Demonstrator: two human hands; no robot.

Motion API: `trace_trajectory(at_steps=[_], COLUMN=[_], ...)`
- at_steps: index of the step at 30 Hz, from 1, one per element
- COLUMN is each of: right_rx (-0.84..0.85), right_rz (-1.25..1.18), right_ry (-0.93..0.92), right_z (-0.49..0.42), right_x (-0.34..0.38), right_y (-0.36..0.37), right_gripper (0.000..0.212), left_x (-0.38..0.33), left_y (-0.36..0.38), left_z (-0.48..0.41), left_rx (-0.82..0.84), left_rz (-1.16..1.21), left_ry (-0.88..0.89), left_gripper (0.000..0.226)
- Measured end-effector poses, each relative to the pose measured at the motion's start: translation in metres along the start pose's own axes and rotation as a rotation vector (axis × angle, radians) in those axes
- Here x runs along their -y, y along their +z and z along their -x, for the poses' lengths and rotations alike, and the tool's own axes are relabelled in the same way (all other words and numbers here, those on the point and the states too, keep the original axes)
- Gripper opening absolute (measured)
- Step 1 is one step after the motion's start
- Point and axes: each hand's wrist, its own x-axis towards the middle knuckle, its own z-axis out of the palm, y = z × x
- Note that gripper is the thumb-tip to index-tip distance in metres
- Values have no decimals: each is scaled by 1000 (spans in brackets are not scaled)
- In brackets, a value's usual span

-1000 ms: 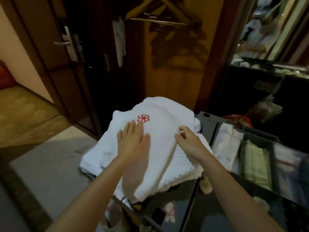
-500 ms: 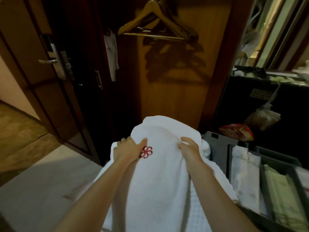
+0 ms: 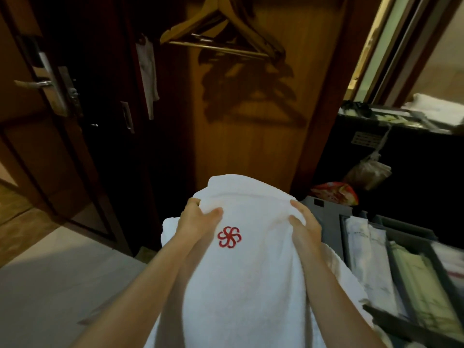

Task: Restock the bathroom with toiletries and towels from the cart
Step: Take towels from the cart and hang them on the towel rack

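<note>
One white towel point(image 3: 241, 272) with one red logo point(image 3: 229, 236), lifted over the cart point(image 3: 336, 217); more white towel beneath, count unclear. My left hand point(image 3: 198, 222) and right hand point(image 3: 305, 227) both pinched its top fold, thumbs on top, forearms extended forward. Two hangers point(image 3: 221, 28) behind.

Wooden hangers point(image 3: 221, 33) hang on a rail at the top, against a brown wooden panel point(image 3: 251, 136), and their shadow falls on the panel below them. To the left a dark wooden door point(image 3: 30, 136) stands open, with a metal handle point(image 3: 34, 84) and a lock plate. A white paper tag point(image 3: 148, 76) hangs between the door and the hangers. The floor point(image 3: 50, 285) at near left is pale grey. At far right a brownish plastic bag point(image 3: 367, 173) hangs by its string.
</note>
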Motion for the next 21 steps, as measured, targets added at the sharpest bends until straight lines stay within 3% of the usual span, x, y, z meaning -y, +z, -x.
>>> trace_trajectory(at_steps=[6,9,13,16,21], right_rx=[71,27,29,113,300], right_rz=[-132,-98,-309,-341,-348], right_ry=[74,255,485,450,388], right_z=[3,3,21,28,33], right_x=[6,2,8,21,59], right_y=[-15,-20,-21,-21,-13], right_gripper=[51,57,39,36,26], left_x=[-18,-24,-32,-40,-50], left_y=[-30,-34,-37,-44,-79], left_z=[-22,-22,-18,-9,18], left_rx=[390,501,484,501,480], left_rz=[117,214,367,436,480], left_ry=[-189,-253,-249,-202,-68], left_gripper=[45,43,47,42,57])
